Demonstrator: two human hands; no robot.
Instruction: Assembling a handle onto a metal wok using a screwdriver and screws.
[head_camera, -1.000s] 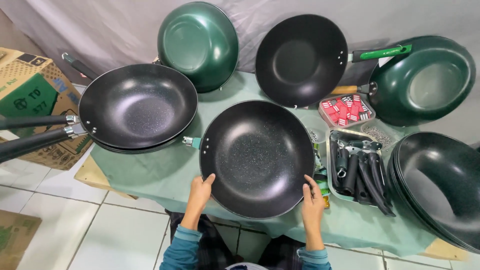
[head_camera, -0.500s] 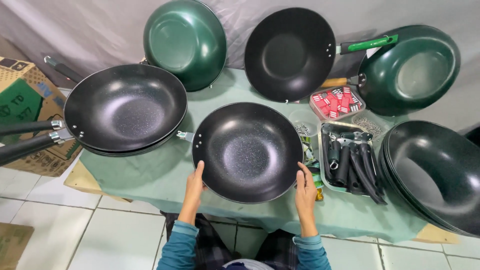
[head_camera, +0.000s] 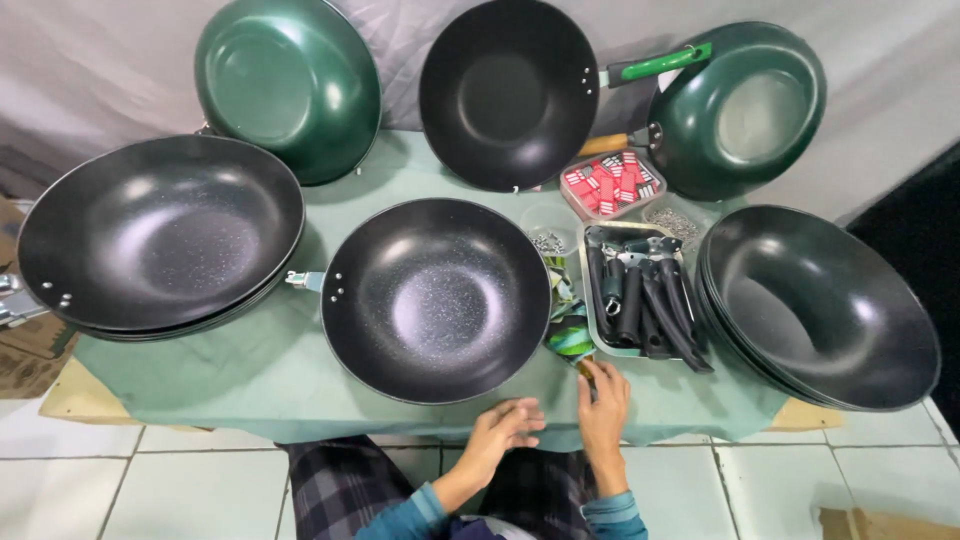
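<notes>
A black speckled wok without a handle sits in the middle of the green cloth, its rivet bracket pointing left. My left hand hovers at the table's front edge just below the wok, fingers apart and holding nothing. My right hand lies beside it on the cloth. Its fingertips touch the near end of a green patterned object lying between the wok and a tray of black handles. Whether those fingers grip the object is not clear.
Stacked black woks sit at the left and right. Two green woks and a black wok with a green handle lean on the backdrop. A box of red pieces and small dishes of metal parts stand behind the tray.
Both hands have let go of the central wok's rim and drawn back to the front edge of the table. The right hand now reaches the green patterned object.
</notes>
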